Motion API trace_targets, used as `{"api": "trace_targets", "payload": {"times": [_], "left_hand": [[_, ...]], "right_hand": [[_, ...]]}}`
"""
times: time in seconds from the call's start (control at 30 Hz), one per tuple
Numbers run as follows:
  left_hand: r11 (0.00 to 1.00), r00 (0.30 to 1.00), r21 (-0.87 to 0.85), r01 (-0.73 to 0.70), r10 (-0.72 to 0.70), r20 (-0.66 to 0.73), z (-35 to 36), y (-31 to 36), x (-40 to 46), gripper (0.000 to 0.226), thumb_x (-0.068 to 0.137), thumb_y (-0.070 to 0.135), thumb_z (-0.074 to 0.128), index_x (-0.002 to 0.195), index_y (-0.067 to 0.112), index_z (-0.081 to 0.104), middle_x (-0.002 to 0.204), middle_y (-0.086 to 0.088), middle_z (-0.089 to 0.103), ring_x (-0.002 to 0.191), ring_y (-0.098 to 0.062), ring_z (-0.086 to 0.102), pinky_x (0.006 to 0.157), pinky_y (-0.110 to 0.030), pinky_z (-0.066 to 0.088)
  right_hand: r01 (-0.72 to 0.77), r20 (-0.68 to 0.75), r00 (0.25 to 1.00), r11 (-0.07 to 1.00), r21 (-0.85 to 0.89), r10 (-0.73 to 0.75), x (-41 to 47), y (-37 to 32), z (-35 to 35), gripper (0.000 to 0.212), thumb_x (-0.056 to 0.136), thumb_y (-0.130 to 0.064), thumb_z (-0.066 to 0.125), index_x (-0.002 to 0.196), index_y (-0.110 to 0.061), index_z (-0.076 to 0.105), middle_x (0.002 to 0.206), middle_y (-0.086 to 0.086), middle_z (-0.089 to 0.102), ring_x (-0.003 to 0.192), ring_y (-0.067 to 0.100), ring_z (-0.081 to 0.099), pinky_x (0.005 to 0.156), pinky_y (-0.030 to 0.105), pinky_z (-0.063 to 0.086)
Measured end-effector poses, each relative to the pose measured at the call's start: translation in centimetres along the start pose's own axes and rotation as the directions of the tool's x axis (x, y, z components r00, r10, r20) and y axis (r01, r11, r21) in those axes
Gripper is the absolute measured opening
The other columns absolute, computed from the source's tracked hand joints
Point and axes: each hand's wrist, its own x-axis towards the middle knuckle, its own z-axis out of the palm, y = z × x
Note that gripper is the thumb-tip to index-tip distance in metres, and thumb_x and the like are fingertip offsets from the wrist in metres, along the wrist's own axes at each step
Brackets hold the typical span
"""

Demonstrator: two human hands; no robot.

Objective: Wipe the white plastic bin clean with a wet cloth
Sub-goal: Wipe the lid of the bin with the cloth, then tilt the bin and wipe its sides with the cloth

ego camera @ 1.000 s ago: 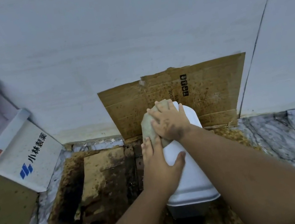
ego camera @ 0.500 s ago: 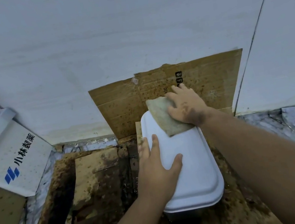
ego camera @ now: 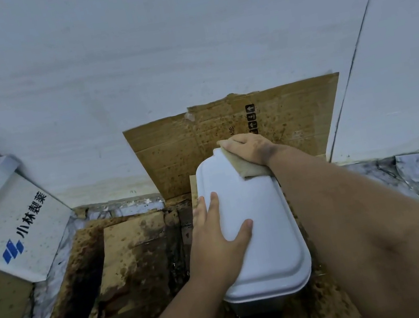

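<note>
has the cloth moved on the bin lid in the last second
Yes. The cloth slid from the lid's far left corner to its far right edge, judged against the leaning cardboard.

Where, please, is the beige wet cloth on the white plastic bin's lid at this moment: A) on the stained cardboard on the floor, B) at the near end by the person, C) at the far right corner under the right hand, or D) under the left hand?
C: the beige wet cloth lies pressed under the right hand at the far right corner of the white plastic bin.
</note>
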Motion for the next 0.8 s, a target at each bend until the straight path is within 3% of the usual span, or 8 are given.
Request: {"api": "trace_targets", "payload": {"times": [0.17,0.3,0.4,0.47,0.6,0.7,0.73,0.8], "left_hand": [[1.0,1.0,-0.011,0.003,-0.003,0.011,-0.2,-0.1,0.1,0.094,0.087,0.074,0.053,0.16,0.042,0.005,0.168,0.02,-0.005,0.156,-0.014,0.007,0.122,-0.047,0.027],[1.0,1.0,0.009,0.003,-0.003,0.013,-0.2,-0.1,0.2,0.094,0.086,0.075,0.053,0.16,0.04,0.006,0.169,0.017,-0.003,0.155,-0.017,0.013,0.12,-0.046,0.03],[1.0,1.0,0.012,0.005,-0.006,0.024,-0.4,0.0,0.2,0.096,0.085,0.076,0.053,0.161,0.038,0.006,0.17,0.013,-0.001,0.155,-0.019,0.013,0.12,-0.047,0.029],[1.0,1.0,0.014,0.014,-0.014,0.027,-0.5,0.0,0.1,0.1,0.084,0.077,0.053,0.161,0.036,0.007,0.17,0.011,0.001,0.156,-0.02,0.012,0.12,-0.048,0.028],[0.999,0.999,0.014,0.029,-0.03,0.023,-1.0,0.5,-0.6,0.102,0.083,0.078,0.055,0.162,0.033,0.008,0.171,0.009,0.002,0.156,-0.02,0.011,0.119,-0.048,0.027],[0.999,0.999,0.03,0.033,-0.034,0.031,-1.8,0.4,-1.1,0.1,0.084,0.078,0.051,0.162,0.032,0.007,0.171,0.007,0.004,0.156,-0.023,0.012,0.121,-0.051,0.027],[0.999,0.999,0.029,0.033,-0.034,0.034,-2.2,0.2,-1.2,0.1,0.085,0.078,0.05,0.162,0.032,0.007,0.171,0.007,0.004,0.156,-0.023,0.012,0.121,-0.052,0.027],[0.999,0.998,0.029,0.036,-0.037,0.042,-3.0,-0.7,-1.4,0.098,0.086,0.078,0.048,0.162,0.032,0.007,0.171,0.005,0.004,0.156,-0.023,0.012,0.121,-0.05,0.025]], "right_hand": [[0.051,-0.14,0.99,0.857,0.513,0.025,-4.0,4.5,1.6,0.038,0.097,-0.049,0.053,0.131,-0.035,0.062,0.126,-0.009,0.067,0.104,0.0,0.062,0.09,0.022,0.048],[-0.025,-0.143,0.978,0.767,0.641,0.151,-7.2,6.8,4.3,0.047,0.087,-0.067,0.054,0.131,-0.051,0.057,0.134,-0.009,0.064,0.127,0.018,0.058,0.108,0.041,0.044],[-0.028,-0.096,0.986,0.691,0.723,0.14,-9.1,9.7,6.7,0.064,0.085,-0.072,0.056,0.14,-0.039,0.053,0.141,0.001,0.059,0.131,0.026,0.055,0.111,0.049,0.042],[-0.079,-0.069,0.978,0.66,0.747,0.196,-12.8,8.7,7.4,0.067,0.078,-0.077,0.06,0.135,-0.042,0.057,0.135,0.001,0.064,0.121,0.024,0.062,0.108,0.049,0.046],[-0.001,-0.172,0.97,0.714,0.701,0.17,-20.0,5.6,8.3,0.05,0.101,-0.051,0.043,0.148,-0.032,0.044,0.145,-0.008,0.052,0.131,0.014,0.05,0.116,0.035,0.035],[0.063,-0.24,0.963,0.759,0.648,0.125,-23.6,4.2,9.2,0.047,0.108,-0.034,0.035,0.154,-0.025,0.032,0.148,-0.016,0.035,0.134,0.003,0.032,0.103,0.0,0.022],[0.065,-0.24,0.964,0.778,0.625,0.112,-24.1,4.2,9.8,0.048,0.108,-0.032,0.034,0.155,-0.023,0.029,0.149,-0.018,0.031,0.136,0.001,0.028,0.102,-0.002,0.017],[0.066,-0.24,0.966,0.809,0.584,0.094,-25.0,4.0,10.9,0.051,0.108,-0.032,0.035,0.157,-0.023,0.024,0.16,-0.015,0.022,0.147,0.003,0.018,0.112,0.009,0.01]]}}
